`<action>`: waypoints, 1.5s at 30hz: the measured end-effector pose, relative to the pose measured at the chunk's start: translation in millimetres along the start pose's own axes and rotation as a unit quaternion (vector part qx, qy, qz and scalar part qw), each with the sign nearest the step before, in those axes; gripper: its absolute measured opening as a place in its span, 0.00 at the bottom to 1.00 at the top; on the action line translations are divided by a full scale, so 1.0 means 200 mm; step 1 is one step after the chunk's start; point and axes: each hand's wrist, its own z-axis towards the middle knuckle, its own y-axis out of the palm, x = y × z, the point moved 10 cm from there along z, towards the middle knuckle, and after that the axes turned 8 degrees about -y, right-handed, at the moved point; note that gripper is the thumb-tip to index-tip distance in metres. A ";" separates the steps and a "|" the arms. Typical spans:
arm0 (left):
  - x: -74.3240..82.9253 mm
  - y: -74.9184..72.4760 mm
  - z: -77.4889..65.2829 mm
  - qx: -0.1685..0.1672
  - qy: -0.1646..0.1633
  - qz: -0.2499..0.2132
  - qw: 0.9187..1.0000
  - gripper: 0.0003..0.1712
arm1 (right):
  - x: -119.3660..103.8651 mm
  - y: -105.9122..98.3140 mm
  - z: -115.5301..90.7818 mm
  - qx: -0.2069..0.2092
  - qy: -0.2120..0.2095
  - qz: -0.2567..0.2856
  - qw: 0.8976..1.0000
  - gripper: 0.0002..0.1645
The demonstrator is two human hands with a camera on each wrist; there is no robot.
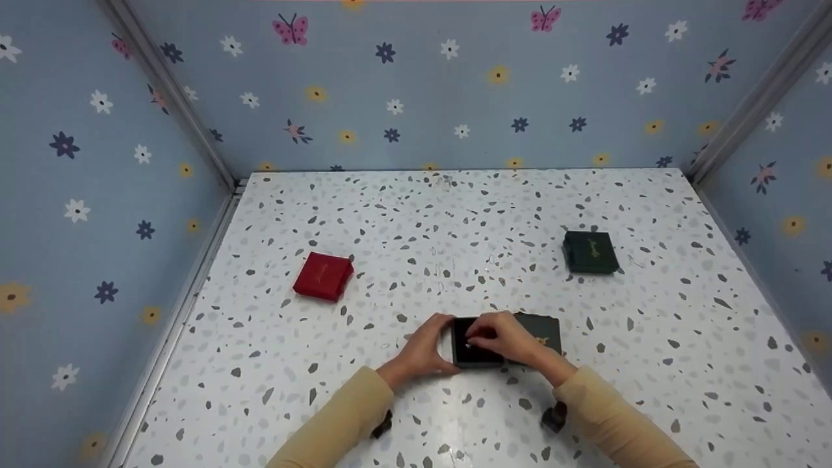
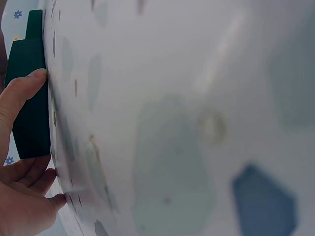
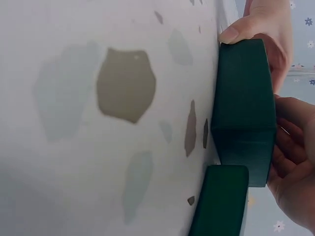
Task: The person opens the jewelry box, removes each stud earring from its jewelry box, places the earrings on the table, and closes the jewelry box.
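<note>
A dark green box base with a black interior stands uncovered on the speckled table. My left hand holds its left end, thumb at the near wall and fingers round the far side. In the left wrist view the thumb lies against the green box. My right hand reaches over the box, thumb and index finger pinching a tiny shiny thing inside; its kind is too small to tell. Beside the base lies the green lid with a gold mark, partly behind the right wrist.
A closed red box lies at the left of the table, and a closed dark green box at the back right. Flower-patterned walls enclose the back and sides.
</note>
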 end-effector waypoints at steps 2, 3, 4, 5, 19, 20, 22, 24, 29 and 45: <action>0.00 0.00 0.00 -0.002 -0.005 -0.005 1.000 0.49 | 0.00 0.01 0.00 -0.006 -0.005 -0.006 1.000 0.06; -0.01 0.00 0.00 -0.004 -0.007 -0.007 1.000 0.49 | 0.00 0.01 0.00 -0.009 -0.006 -0.010 1.000 0.06; -0.01 0.00 0.00 -0.005 -0.009 -0.008 1.000 0.49 | 0.00 0.02 0.00 -0.011 -0.007 -0.015 1.000 0.06; -0.01 0.00 0.00 -0.007 -0.011 -0.008 1.000 0.49 | 0.00 0.02 0.00 -0.013 -0.008 -0.017 1.000 0.06; 0.00 0.00 0.00 -0.005 -0.007 0.004 1.000 0.50 | 0.00 0.04 0.01 -0.016 -0.022 -0.022 0.999 0.04; 0.00 0.00 0.00 -0.005 -0.007 0.004 1.000 0.50 | 0.00 0.04 0.01 -0.016 -0.023 -0.022 0.999 0.03; 0.00 0.00 0.00 -0.004 -0.006 0.004 1.000 0.50 | 0.00 0.04 0.01 -0.017 -0.025 -0.022 0.999 0.03; 0.00 0.00 0.00 -0.004 -0.006 0.003 1.000 0.50 | -0.01 0.04 0.01 -0.018 -0.027 -0.022 0.999 0.03; -0.01 0.00 0.00 -0.005 -0.013 -0.002 1.000 0.49 | -0.01 0.04 0.01 -0.022 -0.031 -0.025 0.999 0.04; -0.01 0.00 0.00 0.000 -0.004 -0.007 1.000 0.50 | -0.01 0.05 0.01 -0.038 -0.028 -0.026 0.999 0.04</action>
